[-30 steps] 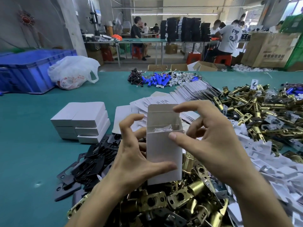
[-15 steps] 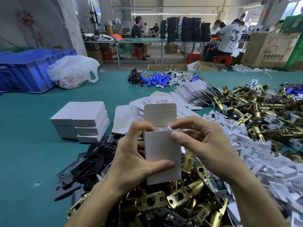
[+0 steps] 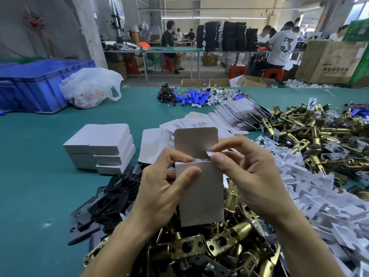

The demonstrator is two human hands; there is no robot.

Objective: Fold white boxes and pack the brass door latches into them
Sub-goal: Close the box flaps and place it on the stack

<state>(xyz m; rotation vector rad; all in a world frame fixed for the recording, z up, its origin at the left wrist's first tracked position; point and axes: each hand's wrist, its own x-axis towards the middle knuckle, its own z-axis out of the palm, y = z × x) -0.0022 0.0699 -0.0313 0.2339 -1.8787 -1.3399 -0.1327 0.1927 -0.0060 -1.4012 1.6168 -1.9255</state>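
The left hand (image 3: 159,188) gripped an upright box (image 3: 201,196) above the latches (image 3: 199,246), its lid (image 3: 194,139) standing open behind the mouth, the right hand (image 3: 253,176) pinching the right-side flap (image 3: 208,153) inward.

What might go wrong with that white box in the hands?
The white cardboard box has its top flap standing open, so its contents might slip out if it tips. The right hand pinches a small side flap; rough folding might crease it. The left hand grips the box over the heap of brass latches, where it could drop.
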